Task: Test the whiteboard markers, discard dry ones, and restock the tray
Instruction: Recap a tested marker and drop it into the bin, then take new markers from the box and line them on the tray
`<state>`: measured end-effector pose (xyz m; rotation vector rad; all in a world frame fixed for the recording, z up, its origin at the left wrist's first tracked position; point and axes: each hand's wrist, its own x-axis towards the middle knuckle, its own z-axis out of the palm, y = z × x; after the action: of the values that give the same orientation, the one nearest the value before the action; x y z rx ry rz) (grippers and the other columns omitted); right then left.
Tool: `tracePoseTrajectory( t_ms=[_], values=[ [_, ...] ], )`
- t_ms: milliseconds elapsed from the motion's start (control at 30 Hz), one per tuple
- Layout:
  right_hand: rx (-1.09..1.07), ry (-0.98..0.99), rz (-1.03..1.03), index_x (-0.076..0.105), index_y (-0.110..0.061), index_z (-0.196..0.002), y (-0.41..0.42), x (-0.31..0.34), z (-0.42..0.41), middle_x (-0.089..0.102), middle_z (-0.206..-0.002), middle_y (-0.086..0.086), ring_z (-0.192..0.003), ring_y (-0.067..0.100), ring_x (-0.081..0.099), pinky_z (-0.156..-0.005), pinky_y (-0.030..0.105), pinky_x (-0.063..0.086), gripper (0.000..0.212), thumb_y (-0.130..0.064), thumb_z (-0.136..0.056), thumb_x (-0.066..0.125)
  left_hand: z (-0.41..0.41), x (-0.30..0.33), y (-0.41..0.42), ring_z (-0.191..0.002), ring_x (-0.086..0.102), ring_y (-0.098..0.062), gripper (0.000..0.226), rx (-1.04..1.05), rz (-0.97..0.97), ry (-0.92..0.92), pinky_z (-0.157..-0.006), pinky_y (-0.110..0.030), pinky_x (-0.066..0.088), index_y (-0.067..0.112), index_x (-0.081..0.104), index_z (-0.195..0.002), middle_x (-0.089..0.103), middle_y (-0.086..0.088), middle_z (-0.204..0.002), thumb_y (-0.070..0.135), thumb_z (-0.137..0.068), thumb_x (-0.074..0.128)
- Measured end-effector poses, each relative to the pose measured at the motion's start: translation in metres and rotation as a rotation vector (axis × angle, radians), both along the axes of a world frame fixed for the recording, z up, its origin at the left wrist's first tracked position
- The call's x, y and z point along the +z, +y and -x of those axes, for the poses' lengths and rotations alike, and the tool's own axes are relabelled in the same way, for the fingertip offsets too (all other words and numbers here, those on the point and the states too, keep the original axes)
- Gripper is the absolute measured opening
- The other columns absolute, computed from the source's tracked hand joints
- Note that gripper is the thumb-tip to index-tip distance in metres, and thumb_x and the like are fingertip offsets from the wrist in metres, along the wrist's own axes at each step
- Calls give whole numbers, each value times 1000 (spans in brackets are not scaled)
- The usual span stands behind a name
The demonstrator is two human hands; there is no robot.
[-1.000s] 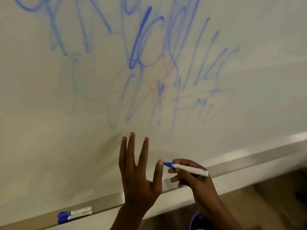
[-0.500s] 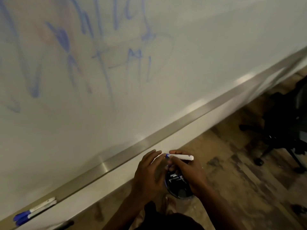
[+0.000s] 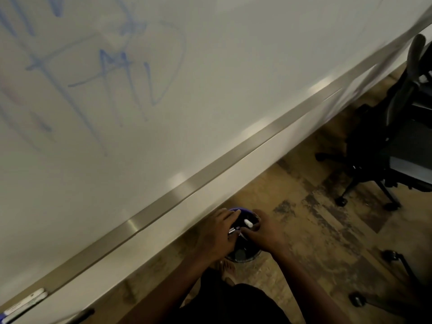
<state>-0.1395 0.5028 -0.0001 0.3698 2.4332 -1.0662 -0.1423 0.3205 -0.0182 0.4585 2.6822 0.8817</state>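
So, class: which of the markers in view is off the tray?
The white marker held in the hands over the bin; the other markers lie side by side on the tray, far left.

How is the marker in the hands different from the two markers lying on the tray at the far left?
The marker in the hands is held above a dark bin on the floor; the tray markers rest side by side on the metal tray. The held one is tilted with its white end up; the tray pair lie flat along the ledge. All have white barrels.
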Motion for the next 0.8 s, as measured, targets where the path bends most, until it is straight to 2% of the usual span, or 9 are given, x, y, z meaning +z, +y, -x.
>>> tracePoseTrajectory(
  t_ms=[67,133,267,400,567,667,733,800],
  values=[
    [-45,-2,9,50,-25,-144,10,2,3,74,-93,-8,-88,10,70,-80,31,58,75,-52,-80,78,3,-4,0,-140,41,-18,64,31,16,-3,-117,-29,36,24,41,-152,52,0,-148,43,-92,55],
    [-108,37,12,56,-23,-139,18,2,5,73,-87,-11,-87,10,71,-81,34,60,65,-50,-83,76,3,-5,-2,-141,39,-15,63,78,5,-20,-113,-21,30,24,40,-153,50,1,-149,40,-94,58],
    [-182,50,123,67,-21,-126,34,4,13,77,-95,-4,-83,14,75,-81,45,63,40,-39,-90,72,-3,0,-10,-139,40,-15,60,206,-47,-52,-109,-18,31,22,42,-152,49,1,-148,32,-96,62],
    [-208,55,225,70,-20,-118,35,8,23,77,-95,-1,-74,11,76,-77,41,64,27,-30,-94,69,-15,5,-25,-140,41,-14,58,343,-83,-54,-108,-19,32,23,44,-150,50,2,-148,29,-96,65],
    [-150,50,359,71,-18,-116,16,13,41,78,-94,-1,-76,9,77,-71,29,60,23,-28,-95,68,-37,12,-53,-138,45,-14,59,521,-104,3,-110,-27,40,24,47,-149,55,2,-145,41,-94,59],
    [-56,71,405,71,-21,-116,-3,17,52,78,-96,0,-79,11,77,-72,31,62,23,-29,-94,69,-47,20,-67,-138,45,-14,57,616,-100,57,-111,-29,40,24,47,-149,55,3,-146,35,-95,63],
    [16,116,403,72,-25,-115,-18,19,57,79,-94,-2,-80,9,76,-76,34,64,23,-32,-93,70,-54,26,-76,-138,44,-11,58,673,-90,98,-112,-24,36,26,46,-149,54,5,-146,32,-95,65],
    [104,169,361,72,-27,-115,-35,25,61,78,-94,-5,-80,3,74,-74,27,63,23,-34,-93,71,-61,34,-82,-139,43,-9,57,740,-84,142,-111,-17,29,27,47,-149,53,6,-146,30,-95,66]
  ],
)
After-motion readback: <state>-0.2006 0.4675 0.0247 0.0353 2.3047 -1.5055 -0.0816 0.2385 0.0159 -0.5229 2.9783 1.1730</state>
